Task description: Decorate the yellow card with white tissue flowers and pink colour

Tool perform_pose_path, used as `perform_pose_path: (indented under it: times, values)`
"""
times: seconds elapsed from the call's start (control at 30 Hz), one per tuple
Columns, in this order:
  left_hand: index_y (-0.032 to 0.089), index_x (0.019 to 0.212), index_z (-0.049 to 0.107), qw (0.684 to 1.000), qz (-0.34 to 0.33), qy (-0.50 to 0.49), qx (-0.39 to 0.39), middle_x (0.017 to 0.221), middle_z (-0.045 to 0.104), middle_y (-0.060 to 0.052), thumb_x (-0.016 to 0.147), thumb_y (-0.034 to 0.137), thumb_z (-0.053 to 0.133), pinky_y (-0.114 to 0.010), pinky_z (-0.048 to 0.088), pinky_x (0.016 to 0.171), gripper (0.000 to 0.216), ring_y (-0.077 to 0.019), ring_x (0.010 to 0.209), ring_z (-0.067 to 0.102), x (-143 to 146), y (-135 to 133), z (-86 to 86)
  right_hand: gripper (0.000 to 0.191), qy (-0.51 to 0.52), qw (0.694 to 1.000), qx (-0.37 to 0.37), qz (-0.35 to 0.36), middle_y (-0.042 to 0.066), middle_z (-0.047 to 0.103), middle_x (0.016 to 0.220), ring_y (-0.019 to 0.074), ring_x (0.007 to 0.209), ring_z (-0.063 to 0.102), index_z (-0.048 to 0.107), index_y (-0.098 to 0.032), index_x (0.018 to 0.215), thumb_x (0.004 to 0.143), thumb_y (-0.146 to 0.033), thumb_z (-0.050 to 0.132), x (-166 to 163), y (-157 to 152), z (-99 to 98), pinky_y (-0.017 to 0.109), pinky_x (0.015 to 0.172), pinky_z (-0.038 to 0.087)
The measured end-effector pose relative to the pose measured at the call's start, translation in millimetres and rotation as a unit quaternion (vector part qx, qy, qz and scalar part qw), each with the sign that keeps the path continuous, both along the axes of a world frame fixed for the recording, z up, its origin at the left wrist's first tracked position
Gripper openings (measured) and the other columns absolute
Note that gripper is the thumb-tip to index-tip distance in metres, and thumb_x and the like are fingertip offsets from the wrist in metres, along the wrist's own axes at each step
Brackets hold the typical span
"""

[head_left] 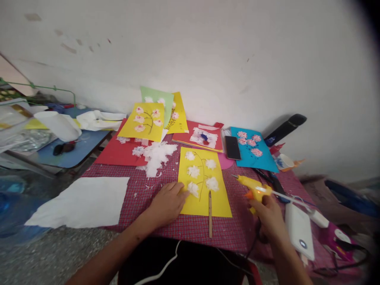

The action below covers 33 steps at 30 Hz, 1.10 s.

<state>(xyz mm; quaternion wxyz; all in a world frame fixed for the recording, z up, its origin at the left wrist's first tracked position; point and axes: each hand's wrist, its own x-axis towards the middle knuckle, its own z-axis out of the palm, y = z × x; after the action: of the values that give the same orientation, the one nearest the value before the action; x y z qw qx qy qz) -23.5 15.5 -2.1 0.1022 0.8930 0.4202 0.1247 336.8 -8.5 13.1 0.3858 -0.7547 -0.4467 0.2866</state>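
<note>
A yellow card (221, 202) with several white paper flowers glued along a drawn stem lies on the red checked cloth (192, 227). My left hand (168, 204) rests on the card's left edge, fingers bent, fingertips pressing near the lowest white flower (192, 189). My right hand (267, 213) grips the handle of a yellow hot glue gun (252, 186), its nozzle pointing left and held just right of the card. A wooden pencil (210, 213) lies along the card's lower edge.
A white power bank (299, 231) and cables lie at the right. A pile of white tissue scraps (156, 155), a white sheet (86, 202), finished flower cards, a black phone (232, 147) and a blue card (261, 156) lie toward the wall. A blue table (74, 148) stands left.
</note>
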Motion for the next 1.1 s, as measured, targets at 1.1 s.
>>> perform_pose_path:
  times: [1.1]
  values:
    - [0.025,0.117,0.063,0.998,-0.052,-0.03,-0.009,0.104,0.055,-0.007,0.101,0.025,0.049,-0.039,0.044,0.089,0.021,-0.0244,0.099,0.051,-16,31,-1.1,0.022,-0.311,0.882,0.021,0.353,0.012,0.066,0.103,0.0234,0.081,0.068,0.059,-0.015,0.109,0.088,-0.013,0.051,-156,-52,-0.8,0.031,0.068,0.051]
